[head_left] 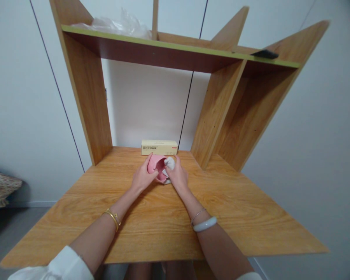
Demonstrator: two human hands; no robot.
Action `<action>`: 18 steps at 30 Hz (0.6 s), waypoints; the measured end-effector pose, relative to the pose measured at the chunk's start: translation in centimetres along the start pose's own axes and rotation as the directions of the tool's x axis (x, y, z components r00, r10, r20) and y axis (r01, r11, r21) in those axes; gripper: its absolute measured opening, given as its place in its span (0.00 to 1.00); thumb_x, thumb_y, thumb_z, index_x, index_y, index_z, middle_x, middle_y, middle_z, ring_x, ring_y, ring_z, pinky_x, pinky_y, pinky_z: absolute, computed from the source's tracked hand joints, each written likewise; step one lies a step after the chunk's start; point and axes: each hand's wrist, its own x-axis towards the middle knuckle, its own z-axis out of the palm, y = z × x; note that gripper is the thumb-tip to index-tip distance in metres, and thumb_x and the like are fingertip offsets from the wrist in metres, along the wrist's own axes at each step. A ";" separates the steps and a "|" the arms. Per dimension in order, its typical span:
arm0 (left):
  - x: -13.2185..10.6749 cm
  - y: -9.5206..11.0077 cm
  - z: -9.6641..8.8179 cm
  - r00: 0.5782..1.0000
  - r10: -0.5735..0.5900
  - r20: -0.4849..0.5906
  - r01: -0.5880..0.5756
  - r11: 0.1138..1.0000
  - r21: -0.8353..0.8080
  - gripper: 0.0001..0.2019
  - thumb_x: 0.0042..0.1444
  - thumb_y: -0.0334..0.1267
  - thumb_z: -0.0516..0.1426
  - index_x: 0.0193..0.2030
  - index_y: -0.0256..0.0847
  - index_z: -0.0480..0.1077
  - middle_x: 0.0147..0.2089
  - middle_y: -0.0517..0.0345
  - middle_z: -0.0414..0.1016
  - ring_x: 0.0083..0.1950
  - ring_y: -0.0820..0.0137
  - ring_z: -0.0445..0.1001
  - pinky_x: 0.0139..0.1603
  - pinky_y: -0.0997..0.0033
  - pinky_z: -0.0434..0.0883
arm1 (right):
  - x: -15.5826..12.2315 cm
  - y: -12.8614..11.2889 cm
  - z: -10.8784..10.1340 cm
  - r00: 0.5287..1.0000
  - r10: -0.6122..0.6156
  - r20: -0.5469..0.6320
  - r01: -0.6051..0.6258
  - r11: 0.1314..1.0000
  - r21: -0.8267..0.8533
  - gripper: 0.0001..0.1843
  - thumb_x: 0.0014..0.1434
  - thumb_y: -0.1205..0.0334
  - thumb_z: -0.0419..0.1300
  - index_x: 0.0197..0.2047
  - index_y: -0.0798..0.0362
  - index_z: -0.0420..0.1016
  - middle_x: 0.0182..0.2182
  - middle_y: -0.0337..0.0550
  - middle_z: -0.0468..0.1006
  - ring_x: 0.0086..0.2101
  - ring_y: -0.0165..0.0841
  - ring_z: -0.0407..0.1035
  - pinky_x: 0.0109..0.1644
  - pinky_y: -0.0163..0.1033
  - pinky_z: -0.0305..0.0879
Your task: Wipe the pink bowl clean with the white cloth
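Note:
Over the middle of the desk, my left hand [144,174] is closed around the left side of a pink hollow item [154,161], thumb at its rim. Its dark opening faces right, and I cannot make out its exact kind. In the fingers of my right hand [177,175] is a crumpled white wad [169,163], like cloth or paper, at the mouth of the pink item. Part of the white material shows below, near the pink rim. My right fingertips are partly hidden behind the wad.
A cream cardboard box [159,147] with printed lettering lies at the back of the wooden desk [163,225]. Shelf uprights [218,116] rise on both sides. Clear plastic wrap [119,26] and a dark flat object [265,53] rest on the upper shelf.

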 end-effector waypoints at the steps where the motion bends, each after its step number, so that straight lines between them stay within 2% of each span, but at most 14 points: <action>1: 0.0 0.1 -0.3 1.000 -0.004 0.014 0.003 0.999 0.050 0.33 0.51 0.43 0.55 0.65 0.42 0.54 0.48 0.48 0.75 0.46 0.57 0.75 0.45 0.62 0.70 | -0.1 -0.1 -0.3 1.000 -0.024 -0.004 0.024 0.999 -0.041 0.33 0.55 0.54 0.57 0.62 0.48 0.53 0.35 0.48 0.77 0.37 0.41 0.72 0.37 0.39 0.61; 5: -0.2 0.6 -0.9 0.999 0.020 0.043 -0.026 0.991 0.130 0.32 0.50 0.41 0.55 0.64 0.42 0.56 0.42 0.50 0.78 0.41 0.59 0.76 0.41 0.65 0.70 | -0.2 -0.2 -0.8 0.996 -0.087 0.020 0.088 0.993 -0.084 0.34 0.56 0.54 0.55 0.64 0.48 0.51 0.38 0.49 0.77 0.39 0.43 0.72 0.38 0.40 0.60; 9: -0.6 1.0 -1.1 0.994 0.072 0.076 -0.084 0.984 0.157 0.32 0.51 0.43 0.55 0.64 0.44 0.56 0.48 0.49 0.76 0.46 0.57 0.74 0.46 0.62 0.69 | 0.0 0.4 -0.1 0.994 -0.045 0.104 0.044 0.999 0.013 0.24 0.56 0.55 0.55 0.56 0.50 0.63 0.38 0.48 0.77 0.39 0.41 0.71 0.37 0.38 0.60; 13: -0.6 0.8 -1.0 0.992 0.117 0.049 -0.120 0.991 0.063 0.34 0.54 0.48 0.53 0.67 0.44 0.49 0.58 0.46 0.67 0.54 0.54 0.70 0.51 0.56 0.67 | 0.4 0.9 0.6 0.997 -0.030 0.075 0.016 0.984 0.179 0.15 0.56 0.59 0.52 0.47 0.50 0.69 0.37 0.46 0.78 0.40 0.38 0.71 0.38 0.36 0.61; 16: -0.5 0.4 -0.5 0.991 0.123 0.047 -0.121 0.992 -0.035 0.42 0.51 0.53 0.56 0.68 0.44 0.42 0.63 0.43 0.60 0.58 0.52 0.66 0.53 0.54 0.66 | 0.6 1.2 1.0 0.999 0.012 0.038 -0.024 0.946 0.322 0.14 0.58 0.59 0.49 0.44 0.53 0.70 0.38 0.48 0.77 0.40 0.36 0.71 0.39 0.35 0.63; 18: -0.5 0.0 0.0 0.988 0.129 0.081 -0.120 0.987 -0.105 0.45 0.49 0.54 0.58 0.68 0.43 0.40 0.63 0.42 0.59 0.58 0.51 0.66 0.54 0.54 0.66 | 0.7 1.2 1.2 0.998 0.030 0.059 -0.051 0.913 0.405 0.16 0.60 0.59 0.46 0.43 0.56 0.70 0.38 0.49 0.77 0.39 0.35 0.71 0.39 0.34 0.64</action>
